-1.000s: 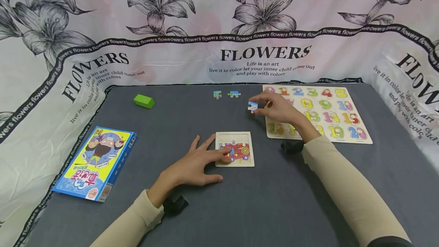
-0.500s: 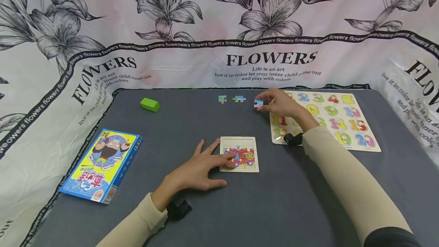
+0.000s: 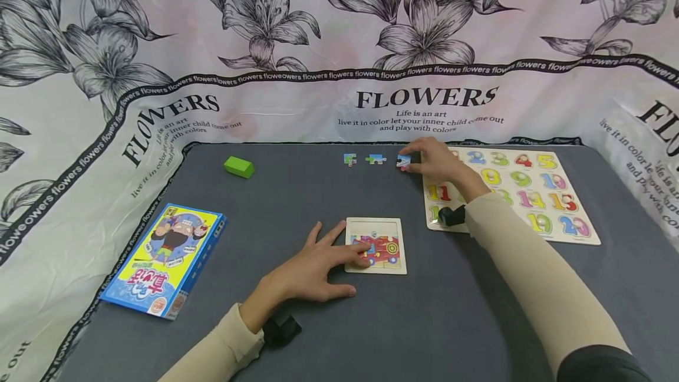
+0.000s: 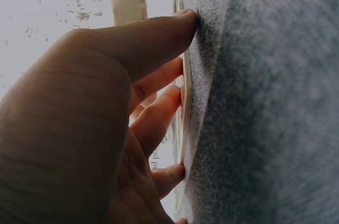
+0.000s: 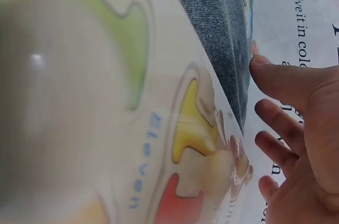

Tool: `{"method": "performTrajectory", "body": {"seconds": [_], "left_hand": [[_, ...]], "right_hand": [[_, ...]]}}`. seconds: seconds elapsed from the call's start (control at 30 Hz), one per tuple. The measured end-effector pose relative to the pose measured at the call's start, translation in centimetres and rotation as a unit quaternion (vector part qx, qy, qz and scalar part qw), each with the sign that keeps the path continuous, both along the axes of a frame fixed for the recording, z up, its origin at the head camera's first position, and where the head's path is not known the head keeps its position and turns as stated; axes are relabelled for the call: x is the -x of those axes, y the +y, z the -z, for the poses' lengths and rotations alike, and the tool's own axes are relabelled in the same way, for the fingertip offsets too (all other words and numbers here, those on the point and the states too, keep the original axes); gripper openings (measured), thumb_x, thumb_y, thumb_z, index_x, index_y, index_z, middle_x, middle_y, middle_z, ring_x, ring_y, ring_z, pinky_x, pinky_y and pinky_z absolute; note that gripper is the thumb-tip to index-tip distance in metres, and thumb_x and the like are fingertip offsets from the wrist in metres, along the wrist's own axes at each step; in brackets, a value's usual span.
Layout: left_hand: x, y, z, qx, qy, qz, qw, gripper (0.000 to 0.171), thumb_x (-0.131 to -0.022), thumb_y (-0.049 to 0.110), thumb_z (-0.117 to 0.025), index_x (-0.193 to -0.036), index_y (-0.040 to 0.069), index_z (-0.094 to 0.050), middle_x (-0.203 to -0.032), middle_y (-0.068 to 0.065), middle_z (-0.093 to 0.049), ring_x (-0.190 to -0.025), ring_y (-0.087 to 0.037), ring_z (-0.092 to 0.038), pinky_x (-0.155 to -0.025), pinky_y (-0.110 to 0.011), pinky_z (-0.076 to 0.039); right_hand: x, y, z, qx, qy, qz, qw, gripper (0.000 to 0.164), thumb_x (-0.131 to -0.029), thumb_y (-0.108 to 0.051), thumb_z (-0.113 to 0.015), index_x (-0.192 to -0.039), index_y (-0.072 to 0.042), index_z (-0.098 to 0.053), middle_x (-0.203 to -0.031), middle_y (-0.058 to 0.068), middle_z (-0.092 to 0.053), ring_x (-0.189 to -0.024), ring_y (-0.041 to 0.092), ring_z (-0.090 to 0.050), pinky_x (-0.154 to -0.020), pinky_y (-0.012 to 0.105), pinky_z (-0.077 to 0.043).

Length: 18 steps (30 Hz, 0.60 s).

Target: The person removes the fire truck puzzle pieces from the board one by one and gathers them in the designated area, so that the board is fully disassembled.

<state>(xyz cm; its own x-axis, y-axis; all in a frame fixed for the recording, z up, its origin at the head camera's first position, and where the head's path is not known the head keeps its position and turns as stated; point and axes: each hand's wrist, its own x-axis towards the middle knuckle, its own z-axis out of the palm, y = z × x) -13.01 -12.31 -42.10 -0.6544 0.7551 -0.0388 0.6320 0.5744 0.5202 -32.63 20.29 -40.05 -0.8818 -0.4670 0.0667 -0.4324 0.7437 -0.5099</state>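
Observation:
My left hand (image 3: 313,273) lies spread out, index and middle fingertips resting on a small square jigsaw puzzle (image 3: 395,229) with a red vehicle picture. In the left wrist view the fingers (image 4: 159,118) reach the pale edge of its frame, and the thumb extends beside it. My right hand (image 3: 437,164) pinches a small blue and white puzzle piece (image 3: 402,161) between thumb and index finger, low at the table's far side. The piece is mostly hidden in the right wrist view, where the thumb (image 5: 280,78) shows. Two loose puzzle pieces, one (image 3: 376,159) nearer and one (image 3: 350,160) farther left, lie beside it.
Under my right forearm lies a large number board (image 3: 573,202) with colourful numerals. A green block (image 3: 239,167) sits at the back left, and a blue and yellow box (image 3: 164,258) lies at the left. A flower-printed cloth (image 3: 297,102) rises behind the grey table (image 3: 424,329).
My right hand has moved slightly away from me, bringing the pinched piece into line with the two loose ones. The left hand stays on the jigsaw. The head view has shifted.

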Motion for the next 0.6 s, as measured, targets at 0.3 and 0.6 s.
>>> {"method": "performTrajectory", "body": {"seconds": [0.3,0.6], "left_hand": [[-0.10,0.07,0.01,-0.007,-0.003,0.000,1.0000,0.048,-0.091,0.041,-0.075,-0.136,0.033,-0.063,-0.163,0.017,-0.037,-0.161,-0.030,-0.003,-0.121,-0.070,0.006],[0.03,0.11,-0.07,-0.011,-0.007,0.000,0.9999,0.048,-0.091,0.040,-0.075,-0.137,0.031,-0.064,-0.163,0.014,-0.038,-0.161,-0.032,-0.003,-0.120,-0.071,0.006]], "right_hand": [[0.28,0.31,0.36,-0.026,-0.013,-0.010,1.000,0.036,-0.095,-0.015,-0.072,-0.130,-0.007,-0.069,-0.145,0.023,-0.056,-0.140,0.044,-0.044,-0.116,0.062,-0.033],[0.12,0.24,-0.49,-0.049,-0.063,0.013,0.997,0.036,-0.100,-0.018,-0.066,-0.135,-0.011,-0.066,-0.161,0.022,-0.037,-0.153,0.047,-0.020,-0.116,0.077,-0.005]]}}
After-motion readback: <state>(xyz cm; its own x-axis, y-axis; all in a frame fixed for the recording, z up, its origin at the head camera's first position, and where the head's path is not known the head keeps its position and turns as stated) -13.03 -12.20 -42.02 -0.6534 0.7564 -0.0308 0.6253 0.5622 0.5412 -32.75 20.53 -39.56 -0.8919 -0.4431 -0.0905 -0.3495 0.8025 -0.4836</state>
